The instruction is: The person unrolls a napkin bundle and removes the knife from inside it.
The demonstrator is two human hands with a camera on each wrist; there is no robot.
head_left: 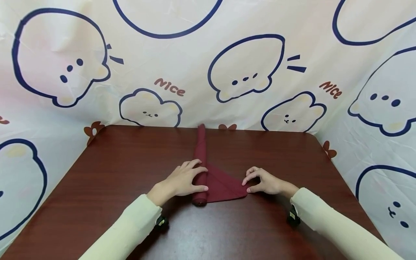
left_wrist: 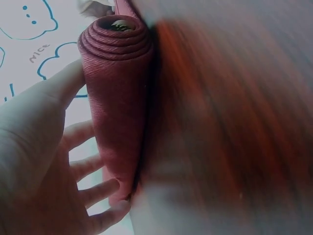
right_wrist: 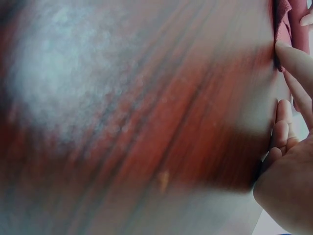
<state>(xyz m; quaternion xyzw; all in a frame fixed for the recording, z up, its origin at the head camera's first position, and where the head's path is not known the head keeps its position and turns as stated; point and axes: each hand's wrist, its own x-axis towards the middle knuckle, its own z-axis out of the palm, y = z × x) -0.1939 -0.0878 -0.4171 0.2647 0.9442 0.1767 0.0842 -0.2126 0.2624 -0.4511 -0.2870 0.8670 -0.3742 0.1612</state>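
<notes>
Head view up on my end: the dark red cloth (head_left: 224, 186) lies mid-table (head_left: 266, 224), rolled lengthwise, a triangular flap spread to the right. I see the left hand (head_left: 185, 180) draped across the roll, and the right hand (head_left: 264, 181) pinching the flap's corner between thumb and forefinger. Over to left wrist: I've got the coiled end facing me, layers showing, fingers spread wide and resting along its side. Right wrist now: mostly blurred tabletop, but at the edge I catch a fingertip on the cloth's corner.
</notes>
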